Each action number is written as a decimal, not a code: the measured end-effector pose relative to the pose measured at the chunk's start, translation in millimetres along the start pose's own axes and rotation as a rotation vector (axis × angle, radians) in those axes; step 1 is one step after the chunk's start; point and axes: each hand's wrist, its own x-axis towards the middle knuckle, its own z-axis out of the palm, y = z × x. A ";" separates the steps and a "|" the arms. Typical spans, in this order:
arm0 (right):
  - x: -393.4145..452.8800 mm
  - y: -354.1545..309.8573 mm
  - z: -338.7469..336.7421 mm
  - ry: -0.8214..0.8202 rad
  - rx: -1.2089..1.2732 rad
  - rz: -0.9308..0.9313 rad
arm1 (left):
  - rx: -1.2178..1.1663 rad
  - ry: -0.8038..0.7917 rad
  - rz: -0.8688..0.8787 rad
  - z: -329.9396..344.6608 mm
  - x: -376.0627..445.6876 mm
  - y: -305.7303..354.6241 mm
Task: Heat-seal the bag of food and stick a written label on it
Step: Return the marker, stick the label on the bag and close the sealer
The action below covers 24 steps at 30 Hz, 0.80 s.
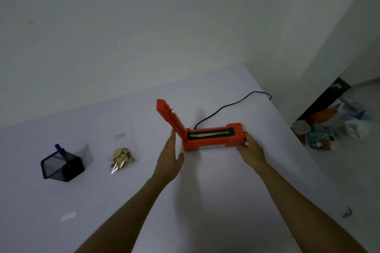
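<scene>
A small white label [68, 216] lies nearest on the bench [226, 201], off to the left and well apart from both forearms. Beyond it, the left hand [169, 157] has its fingers straight and together, laid flat against the hinge end of the orange heat sealer [211, 138], at the base of its raised lid [167, 116]. The right hand [251, 150] cups the sealer's opposite end, fingers curled against the casing; neither hand pinches anything. The lid stands tilted up and back, baring the dark sealing strip [209, 134]. A black power cord [232, 106] runs from the back of the unit to the far bench edge.

The step in hand looks like placing and steadying the opened sealer. To do it well, square the body to the bench edge, keep the cord slack behind it, and leave the lid fully up so the strip is clear for the bag mouth. Keep fingers off the strip, which may be warm.

The clear bag of food [123, 157] lies flat on the bench to the left of the left hand, apart from it and untouched; its mouth appears to point away, toward a small tag-like slip [119, 135] whose nature I cannot tell. Further left stands a dark mesh pen holder [62, 166] with a blue pen [59, 149] in it. The bag must next be brought across to the strip
</scene>
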 end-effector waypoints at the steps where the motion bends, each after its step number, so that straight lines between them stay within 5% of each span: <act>1: 3.3 -0.7 -0.2 -0.012 -0.005 -0.010 | 0.020 -0.005 0.051 0.1 1.3 2.6; 4: 9.1 -0.9 -1.0 -0.032 -0.013 -0.040 | 0.099 -0.038 0.150 6.3 8.2 6.9; 24: 16.5 11.5 -5.0 -0.084 -0.063 -0.026 | 0.353 -0.137 -0.004 24.5 16.6 2.1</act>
